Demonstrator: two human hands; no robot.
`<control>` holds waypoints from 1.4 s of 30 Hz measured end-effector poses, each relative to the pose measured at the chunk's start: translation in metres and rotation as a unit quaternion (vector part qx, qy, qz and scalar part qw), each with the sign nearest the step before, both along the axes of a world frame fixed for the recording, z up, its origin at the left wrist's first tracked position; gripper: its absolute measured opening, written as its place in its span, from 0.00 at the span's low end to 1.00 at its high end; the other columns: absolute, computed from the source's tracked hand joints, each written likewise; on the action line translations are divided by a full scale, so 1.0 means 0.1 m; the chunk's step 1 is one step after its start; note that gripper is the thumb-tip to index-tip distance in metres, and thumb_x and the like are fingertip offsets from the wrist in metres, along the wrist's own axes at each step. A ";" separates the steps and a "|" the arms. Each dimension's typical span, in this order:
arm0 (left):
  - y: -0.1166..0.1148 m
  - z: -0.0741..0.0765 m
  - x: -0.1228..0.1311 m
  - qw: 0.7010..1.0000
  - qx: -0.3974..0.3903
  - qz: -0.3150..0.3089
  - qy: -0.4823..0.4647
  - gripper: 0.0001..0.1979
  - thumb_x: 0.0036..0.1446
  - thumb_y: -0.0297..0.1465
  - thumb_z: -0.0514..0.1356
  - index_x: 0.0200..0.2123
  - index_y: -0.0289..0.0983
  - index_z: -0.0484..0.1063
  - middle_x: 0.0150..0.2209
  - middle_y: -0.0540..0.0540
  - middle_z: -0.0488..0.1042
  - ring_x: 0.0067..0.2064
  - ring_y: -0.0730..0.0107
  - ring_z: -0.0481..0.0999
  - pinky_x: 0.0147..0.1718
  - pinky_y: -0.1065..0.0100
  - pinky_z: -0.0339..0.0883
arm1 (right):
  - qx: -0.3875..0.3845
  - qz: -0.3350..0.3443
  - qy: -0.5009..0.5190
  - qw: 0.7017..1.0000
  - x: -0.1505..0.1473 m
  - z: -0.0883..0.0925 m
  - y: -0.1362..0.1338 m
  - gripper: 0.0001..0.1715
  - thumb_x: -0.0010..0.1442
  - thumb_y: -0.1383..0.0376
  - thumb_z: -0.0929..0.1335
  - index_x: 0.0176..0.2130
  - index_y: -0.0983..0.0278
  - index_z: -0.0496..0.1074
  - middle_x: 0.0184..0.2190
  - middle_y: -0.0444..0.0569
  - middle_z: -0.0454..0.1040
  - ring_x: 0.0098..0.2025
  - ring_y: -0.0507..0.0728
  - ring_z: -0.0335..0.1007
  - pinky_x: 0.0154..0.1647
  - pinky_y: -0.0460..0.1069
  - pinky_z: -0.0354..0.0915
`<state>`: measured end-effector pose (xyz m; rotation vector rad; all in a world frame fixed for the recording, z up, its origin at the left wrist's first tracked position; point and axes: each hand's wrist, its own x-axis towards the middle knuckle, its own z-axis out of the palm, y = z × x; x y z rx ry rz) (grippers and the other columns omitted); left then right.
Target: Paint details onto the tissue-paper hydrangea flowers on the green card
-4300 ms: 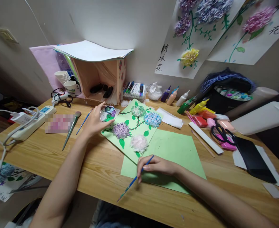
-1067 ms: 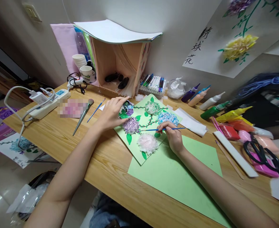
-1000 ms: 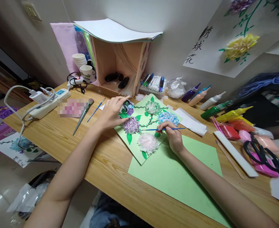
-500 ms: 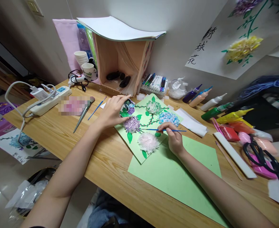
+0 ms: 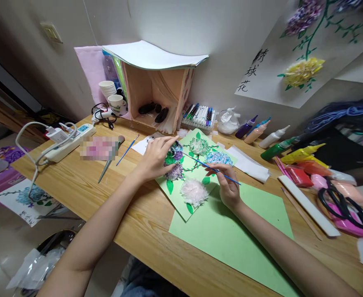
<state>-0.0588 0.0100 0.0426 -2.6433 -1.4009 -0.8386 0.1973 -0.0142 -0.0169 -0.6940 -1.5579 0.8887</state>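
My left hand [image 5: 157, 159] curves its thumb and fingers round a small paint palette [image 5: 172, 156] smeared with green and purple; the hand partly hides it. Pinched in my right hand [image 5: 227, 183] is a thin blue paintbrush [image 5: 200, 162], its tip pointing left toward the palette. Below both hands lies a light green card [image 5: 178, 202] with painted leaves and dark stems. It bears a pale pink flower [image 5: 194, 192], a purple flower [image 5: 174, 171] partly under my left hand, a green-and-white flower [image 5: 200, 146] and a blue-and-white flower [image 5: 218, 158].
Under the card's right side is a plain green sheet [image 5: 230, 235]. Another brush [image 5: 127, 150] and a wide brush [image 5: 110, 161] lie left. A box of markers [image 5: 199, 116], paint bottles [image 5: 272, 136], white paper [image 5: 249, 163] and black scissors [image 5: 343, 206] lie behind and right.
The brush tip has lifted from beside the purple flower and swung up to the palette. My left hand has shifted right with the palette, covering more of the purple flower.
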 end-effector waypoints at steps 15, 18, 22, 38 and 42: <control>-0.03 -0.01 0.03 1.000 -0.009 -0.006 0.009 0.37 0.52 0.34 0.62 0.63 0.36 0.53 0.58 0.38 0.64 0.57 0.54 0.63 0.53 0.56 0.55 | -0.031 -0.001 -0.063 0.998 0.00 0.01 0.01 0.12 0.66 0.63 0.60 0.46 0.56 0.70 0.42 0.48 0.72 0.41 0.55 0.69 0.38 0.51 0.67; -0.02 -0.01 0.03 1.000 -0.007 0.001 0.009 0.37 0.52 0.34 0.62 0.63 0.36 0.53 0.58 0.38 0.63 0.58 0.54 0.62 0.53 0.56 0.56 | -0.022 -0.007 -0.044 0.999 -0.01 0.02 0.00 0.12 0.66 0.63 0.60 0.46 0.57 0.70 0.43 0.48 0.72 0.41 0.55 0.69 0.38 0.51 0.67; 0.00 0.00 0.01 0.999 -0.004 0.050 -0.009 0.37 0.52 0.36 0.61 0.63 0.35 0.53 0.58 0.37 0.63 0.57 0.52 0.62 0.53 0.56 0.57 | -0.027 -0.001 0.018 0.999 0.01 0.01 0.00 0.12 0.65 0.63 0.61 0.44 0.58 0.71 0.42 0.49 0.72 0.40 0.56 0.69 0.36 0.52 0.67; 0.04 -0.05 -0.03 0.989 -0.015 0.127 -0.075 0.38 0.50 0.36 0.64 0.62 0.35 0.53 0.56 0.37 0.63 0.56 0.50 0.63 0.53 0.54 0.60 | -0.085 0.061 -0.095 0.990 0.05 0.03 0.05 0.15 0.63 0.57 0.62 0.35 0.61 0.74 0.33 0.49 0.75 0.36 0.56 0.69 0.34 0.49 0.65; 0.04 -0.07 -0.03 0.989 -0.015 0.124 -0.075 0.38 0.50 0.36 0.64 0.61 0.35 0.53 0.56 0.37 0.63 0.56 0.51 0.62 0.53 0.55 0.59 | -0.079 0.062 -0.119 0.988 0.05 0.04 0.06 0.16 0.64 0.57 0.62 0.36 0.61 0.74 0.34 0.49 0.75 0.37 0.56 0.70 0.36 0.50 0.65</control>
